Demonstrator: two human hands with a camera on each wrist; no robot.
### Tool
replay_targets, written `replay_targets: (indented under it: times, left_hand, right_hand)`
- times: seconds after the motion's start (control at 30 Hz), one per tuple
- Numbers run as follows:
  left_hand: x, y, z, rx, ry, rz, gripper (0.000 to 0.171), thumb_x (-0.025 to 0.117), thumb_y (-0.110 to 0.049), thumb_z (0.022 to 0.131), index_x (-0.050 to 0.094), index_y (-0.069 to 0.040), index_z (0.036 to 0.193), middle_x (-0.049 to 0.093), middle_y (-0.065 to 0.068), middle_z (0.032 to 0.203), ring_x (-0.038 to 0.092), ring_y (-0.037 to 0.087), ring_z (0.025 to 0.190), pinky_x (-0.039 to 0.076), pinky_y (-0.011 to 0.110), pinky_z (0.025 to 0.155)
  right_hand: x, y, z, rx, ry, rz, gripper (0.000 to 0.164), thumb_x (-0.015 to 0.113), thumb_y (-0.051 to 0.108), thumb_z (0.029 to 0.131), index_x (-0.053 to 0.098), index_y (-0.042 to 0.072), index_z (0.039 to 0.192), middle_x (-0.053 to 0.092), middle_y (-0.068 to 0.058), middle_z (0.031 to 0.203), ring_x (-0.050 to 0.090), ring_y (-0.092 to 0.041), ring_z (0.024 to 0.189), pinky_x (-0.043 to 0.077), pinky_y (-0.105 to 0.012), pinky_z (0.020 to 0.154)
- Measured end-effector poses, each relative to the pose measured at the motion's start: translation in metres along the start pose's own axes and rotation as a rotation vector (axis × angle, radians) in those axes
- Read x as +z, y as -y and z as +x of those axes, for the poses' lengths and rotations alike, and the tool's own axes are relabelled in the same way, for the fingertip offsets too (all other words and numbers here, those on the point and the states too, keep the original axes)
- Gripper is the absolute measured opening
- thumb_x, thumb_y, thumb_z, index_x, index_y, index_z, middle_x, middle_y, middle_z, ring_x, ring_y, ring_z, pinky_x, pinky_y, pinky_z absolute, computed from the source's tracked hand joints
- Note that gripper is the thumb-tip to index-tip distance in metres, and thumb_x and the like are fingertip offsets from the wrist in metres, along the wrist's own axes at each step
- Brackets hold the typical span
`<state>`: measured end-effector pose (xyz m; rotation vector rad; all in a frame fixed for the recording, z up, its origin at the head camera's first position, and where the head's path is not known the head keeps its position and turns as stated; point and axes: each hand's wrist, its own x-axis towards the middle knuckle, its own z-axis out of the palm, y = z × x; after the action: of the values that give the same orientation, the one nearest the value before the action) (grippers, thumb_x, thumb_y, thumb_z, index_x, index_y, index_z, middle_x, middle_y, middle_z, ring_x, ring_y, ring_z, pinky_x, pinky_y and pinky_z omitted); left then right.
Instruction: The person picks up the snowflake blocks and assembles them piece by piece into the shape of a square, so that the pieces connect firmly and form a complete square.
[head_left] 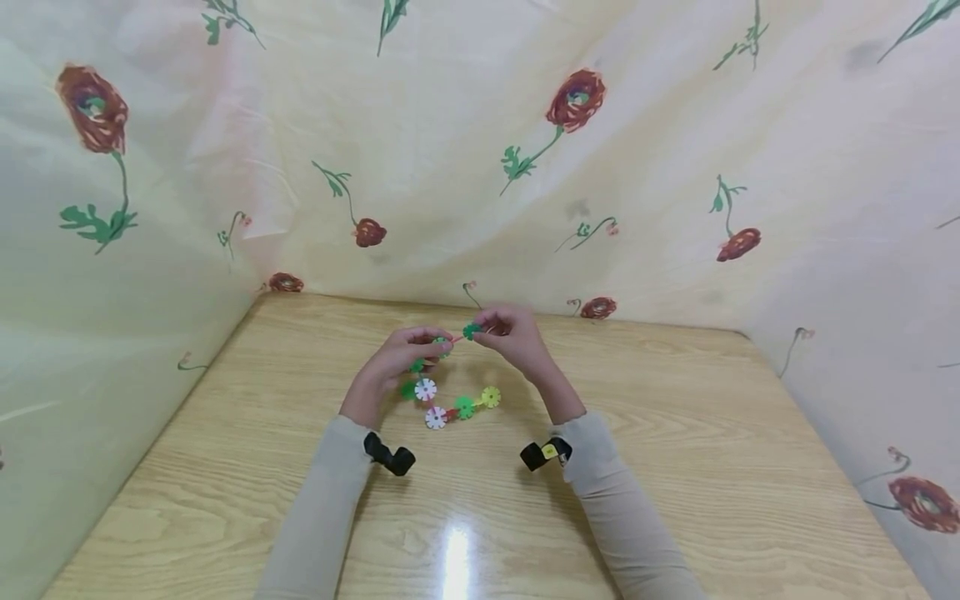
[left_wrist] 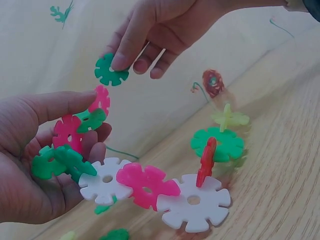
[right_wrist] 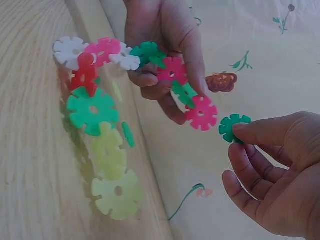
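My left hand (head_left: 397, 354) grips one end of a curved chain of slotted plastic snowflake discs, in pink, green, white, red and yellow. Inside its fingers sit green and pink discs, and a pink end disc (right_wrist: 201, 113) sticks out past the fingertips. From there the chain runs down through a white disc (left_wrist: 193, 202), a red disc (right_wrist: 85, 75) and a green disc (head_left: 465, 407) to a yellow end disc (right_wrist: 117, 194). Between thumb and fingers, my right hand (head_left: 513, 337) pinches a single green disc (right_wrist: 232, 128). A small gap separates it from the pink end disc in the right wrist view.
A wooden table (head_left: 675, 467) lies under both hands, backed by a flower-printed cloth (head_left: 450, 167). Beneath the chain, a loose green disc (head_left: 407, 390) lies near the left wrist. Black wrist straps (head_left: 388, 456) are worn over the sleeves.
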<state>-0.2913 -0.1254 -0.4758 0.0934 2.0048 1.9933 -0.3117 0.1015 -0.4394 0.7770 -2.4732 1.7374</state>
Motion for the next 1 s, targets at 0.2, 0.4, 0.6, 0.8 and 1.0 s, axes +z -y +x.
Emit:
replay_targets:
  times: [0.2, 0.4, 0.6, 0.8, 1.0]
  left_hand:
    - [0.0009, -0.0015, 0.0013, 0.003, 0.002, 0.004, 0.028, 0.072, -0.023, 0.097, 0.069, -0.009, 0.121, 0.061, -0.002, 0.095, 0.055, 0.019, 0.088, 0.051, 0.032, 0.078]
    - [0.0013, -0.0035, 0.0010, -0.016, 0.004, -0.020, 0.027, 0.073, -0.023, 0.096, 0.070, -0.010, 0.119, 0.063, -0.001, 0.098, 0.056, 0.019, 0.089, 0.052, 0.033, 0.080]
    - [0.0007, -0.0029, 0.0004, -0.002, 0.003, -0.004, 0.026, 0.073, -0.023, 0.096, 0.071, -0.010, 0.118, 0.064, -0.002, 0.098, 0.057, 0.021, 0.092, 0.052, 0.035, 0.083]
    - [-0.0009, -0.0012, 0.0005, 0.014, 0.005, 0.003, 0.028, 0.073, -0.023, 0.096, 0.071, -0.008, 0.120, 0.063, -0.002, 0.097, 0.055, 0.021, 0.089, 0.051, 0.034, 0.080]
    - [-0.0013, -0.0009, -0.0006, 0.005, 0.002, 0.010, 0.027, 0.074, -0.024, 0.095, 0.072, -0.012, 0.119, 0.064, -0.002, 0.100, 0.057, 0.026, 0.098, 0.052, 0.038, 0.086]
  right_hand:
    - [0.0016, -0.0011, -0.0008, 0.025, -0.008, -0.012, 0.011, 0.073, -0.001, 0.091, 0.071, -0.005, 0.101, 0.070, -0.025, 0.101, 0.062, -0.013, 0.081, 0.051, -0.020, 0.070]
    - [0.0024, -0.0035, -0.0010, 0.025, -0.015, -0.015, 0.012, 0.074, 0.000, 0.091, 0.071, -0.004, 0.102, 0.072, -0.022, 0.099, 0.063, -0.012, 0.082, 0.052, -0.020, 0.071]
    - [0.0049, -0.0028, -0.0013, 0.028, -0.010, -0.001, 0.012, 0.074, -0.001, 0.090, 0.071, -0.006, 0.101, 0.072, -0.023, 0.099, 0.063, -0.012, 0.080, 0.052, -0.020, 0.069]
    - [0.0060, -0.0059, -0.0010, 0.029, -0.007, 0.013, 0.013, 0.072, -0.001, 0.092, 0.071, -0.007, 0.103, 0.071, -0.024, 0.099, 0.063, -0.010, 0.076, 0.056, -0.026, 0.071]
    - [0.0063, -0.0075, -0.0007, 0.047, 0.005, 0.052, 0.015, 0.071, 0.000, 0.094, 0.071, -0.007, 0.107, 0.072, -0.026, 0.100, 0.065, -0.016, 0.074, 0.060, -0.045, 0.077]
